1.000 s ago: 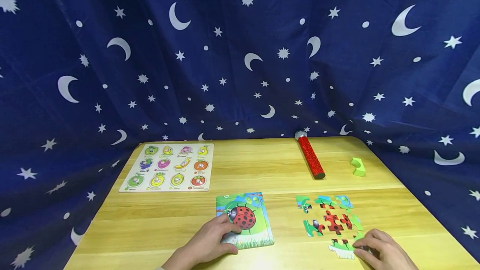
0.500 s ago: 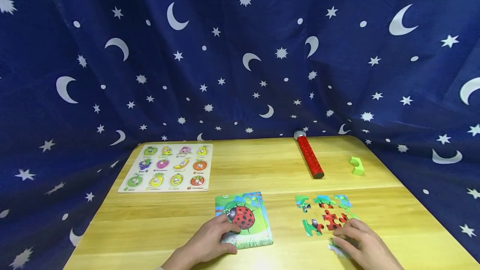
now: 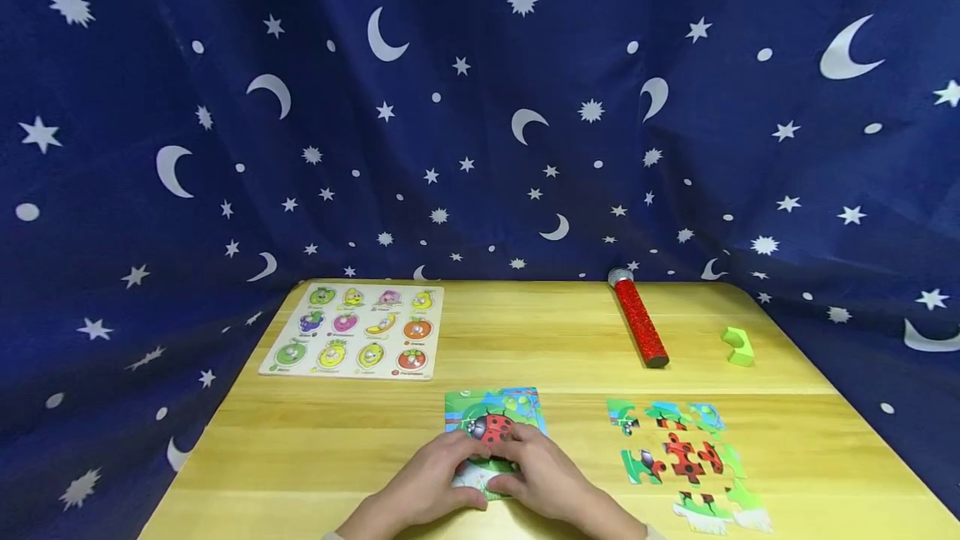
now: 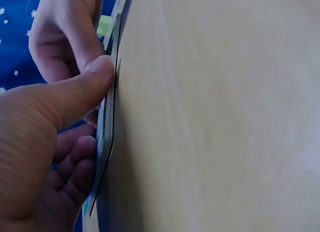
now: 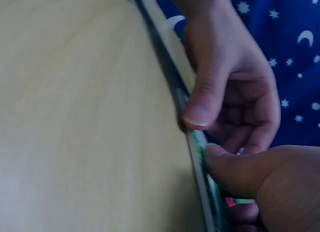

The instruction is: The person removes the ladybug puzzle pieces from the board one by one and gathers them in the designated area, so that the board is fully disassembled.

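Note:
A square ladybug picture board (image 3: pixel 527 408) lies near the front of the table. My left hand (image 3: pixel 431 477) holds its front left part, with curled fingers over the picture and the thumb at the front edge. Close beside it my right hand (image 3: pixel 551 477) grips the front right part in the same manner. The fingertips of both hands nearly meet over the ladybug and hide part of it. In the left wrist view the board's thin edge (image 4: pixel 111 112) shows beside the thumb. To the right lie several loose ladybug jigsaw pieces (image 3: pixel 682 458), apart from both hands.
A fruit peg puzzle (image 3: pixel 360 332) lies at the back left of the wooden table (image 3: pixel 517 332). At the back right are a red glitter microphone (image 3: pixel 639 319) and a light green block (image 3: pixel 738 347). A blue curtain (image 3: pixel 465 107) with moons and stars surrounds the table.
My right hand has left the loose jigsaw pieces and moved left onto the picture board. The left hand has stayed on it. The head view has shifted slightly.

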Available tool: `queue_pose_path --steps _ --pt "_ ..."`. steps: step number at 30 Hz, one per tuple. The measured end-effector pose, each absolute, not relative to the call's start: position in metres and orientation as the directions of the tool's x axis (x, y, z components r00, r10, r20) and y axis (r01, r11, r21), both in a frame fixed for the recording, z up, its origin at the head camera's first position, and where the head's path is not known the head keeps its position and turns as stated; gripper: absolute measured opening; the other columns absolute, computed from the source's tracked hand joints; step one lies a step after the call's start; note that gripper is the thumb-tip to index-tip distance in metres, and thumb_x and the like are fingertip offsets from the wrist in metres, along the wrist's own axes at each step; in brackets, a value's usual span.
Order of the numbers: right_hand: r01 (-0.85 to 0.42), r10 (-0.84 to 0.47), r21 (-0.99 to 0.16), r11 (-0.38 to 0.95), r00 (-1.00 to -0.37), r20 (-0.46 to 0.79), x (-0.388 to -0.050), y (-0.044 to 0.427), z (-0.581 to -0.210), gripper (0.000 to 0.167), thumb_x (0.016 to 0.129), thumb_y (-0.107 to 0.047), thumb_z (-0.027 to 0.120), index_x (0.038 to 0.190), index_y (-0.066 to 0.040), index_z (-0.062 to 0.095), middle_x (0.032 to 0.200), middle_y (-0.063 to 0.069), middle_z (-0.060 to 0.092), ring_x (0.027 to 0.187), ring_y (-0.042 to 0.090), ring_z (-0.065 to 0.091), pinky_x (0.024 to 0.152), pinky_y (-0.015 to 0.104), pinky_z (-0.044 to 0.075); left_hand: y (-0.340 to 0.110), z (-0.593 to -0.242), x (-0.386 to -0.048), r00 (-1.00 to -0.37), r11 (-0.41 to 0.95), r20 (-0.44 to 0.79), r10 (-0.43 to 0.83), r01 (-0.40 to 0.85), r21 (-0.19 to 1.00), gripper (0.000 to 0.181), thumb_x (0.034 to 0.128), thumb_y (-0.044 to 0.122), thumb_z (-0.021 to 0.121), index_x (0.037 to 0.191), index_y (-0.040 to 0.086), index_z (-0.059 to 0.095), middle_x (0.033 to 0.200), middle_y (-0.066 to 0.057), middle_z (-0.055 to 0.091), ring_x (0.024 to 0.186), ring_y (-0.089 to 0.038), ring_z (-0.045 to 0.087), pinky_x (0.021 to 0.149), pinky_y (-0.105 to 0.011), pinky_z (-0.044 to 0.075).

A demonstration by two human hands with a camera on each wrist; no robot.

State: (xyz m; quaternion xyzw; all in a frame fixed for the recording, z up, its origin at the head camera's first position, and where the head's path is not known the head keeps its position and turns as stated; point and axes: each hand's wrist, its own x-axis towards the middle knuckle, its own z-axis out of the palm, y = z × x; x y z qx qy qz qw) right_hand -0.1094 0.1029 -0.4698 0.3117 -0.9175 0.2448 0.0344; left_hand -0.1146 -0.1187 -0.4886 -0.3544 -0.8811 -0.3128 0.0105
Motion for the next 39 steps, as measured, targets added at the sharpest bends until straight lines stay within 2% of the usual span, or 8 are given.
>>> queue_pose_path --steps 4,8,12,17,22,29,36,39 --pt "-0.582 -0.538 -0.428 0.691 -0.810 0.233 -0.110 0.099 -0.476 0.036 0.086 -0.037 0.074 0.118 -0.021 0.072 0.120 0.003 0.066 0.111 0.022 0.061 0.093 0.041 0.052 -0.118 -0.488 -0.117 -0.755 0.541 0.225 0.616 0.613 0.575 0.044 0.0784 0.045 0.077 0.113 0.020 0.064 0.107 0.011 0.062 0.090 0.003 0.051 0.078 -0.017 0.047" --pt "-0.588 -0.541 -0.456 0.668 -0.805 0.245 -0.111 0.099 -0.477 0.032 0.086 -0.038 0.073 0.114 -0.024 0.074 0.117 0.001 0.067 0.109 0.021 0.062 0.091 0.039 0.052 -0.122 -0.486 -0.119 -0.763 0.528 0.191 0.617 0.582 0.619 0.039 0.0783 0.038 0.080 0.112 0.022 0.066 0.105 0.011 0.061 0.086 0.006 0.048 0.076 -0.015 0.046" --pt "-0.577 -0.546 -0.477 0.663 -0.809 0.219 -0.113 0.099 -0.475 0.031 0.085 -0.039 0.074 0.112 -0.023 0.075 0.116 0.002 0.068 0.109 0.022 0.062 0.092 0.039 0.052 -0.130 -0.481 -0.119 -0.767 0.569 0.175 0.617 0.588 0.575 0.041 0.0771 0.038 0.081 0.114 0.025 0.067 0.113 0.012 0.061 0.101 -0.002 0.054 0.089 -0.025 0.050" --pt "-0.564 -0.545 -0.473 0.677 -0.816 0.194 -0.113 0.098 -0.474 0.030 0.083 -0.038 0.076 0.107 -0.020 0.076 0.113 0.002 0.068 0.108 0.022 0.062 0.091 0.038 0.052 -0.136 -0.480 -0.118 -0.795 0.669 0.148 0.588 0.581 0.463 0.051 0.0757 0.054 0.076 0.117 0.025 0.071 0.116 0.012 0.060 0.113 -0.012 0.052 0.099 -0.038 0.046" --pt "-0.519 -0.512 -0.529 0.672 -0.841 0.176 -0.112 0.094 -0.471 0.027 0.079 -0.033 0.081 0.102 -0.019 0.076 0.105 -0.005 0.068 0.101 0.016 0.061 0.085 0.033 0.051 -0.137 -0.481 -0.118 -0.820 0.703 0.125 0.559 0.548 0.454 0.059 0.0742 0.058 0.075 0.120 0.022 0.071 0.118 0.010 0.060 0.112 -0.013 0.051 0.097 -0.040 0.045" --pt "-0.384 -0.466 -0.724 0.573 -0.879 0.099 -0.114 0.088 -0.468 0.027 0.075 -0.022 0.084 0.097 -0.012 0.070 0.087 -0.006 0.062 0.080 0.002 0.051 0.072 0.021 0.044 -0.134 -0.479 -0.119 -0.833 0.734 0.071 0.548 0.520 0.437 0.071 0.0736 0.054 0.078 0.132 0.018 0.063 0.127 0.004 0.057 0.119 -0.017 0.049 0.102 -0.045 0.043" --pt "-0.243 -0.469 -0.860 0.448 -0.883 0.006 -0.111 0.088 -0.470 0.025 0.080 -0.009 0.078 0.100 -0.009 0.064 0.080 -0.007 0.064 0.071 -0.002 0.054 0.068 0.018 0.046 -0.135 -0.479 -0.118 -0.838 0.726 0.068 0.542 0.507 0.465 0.070 0.0727 0.055 0.078 0.129 0.018 0.061 0.137 -0.003 0.056 0.127 -0.025 0.049 0.104 -0.051 0.042" --pt "-0.235 -0.485 -0.880 0.412 -0.874 0.007 -0.112 0.088 -0.470 0.029 0.079 -0.004 0.078 0.103 -0.007 0.062 0.079 -0.004 0.065 0.069 -0.002 0.055 0.066 0.017 0.046 -0.136 -0.479 -0.119 -0.836 0.718 0.081 0.542 0.511 0.473 0.069 0.0731 0.055 0.078 0.128 0.018 0.060 0.138 -0.004 0.056 0.127 -0.025 0.050 0.105 -0.051 0.042"
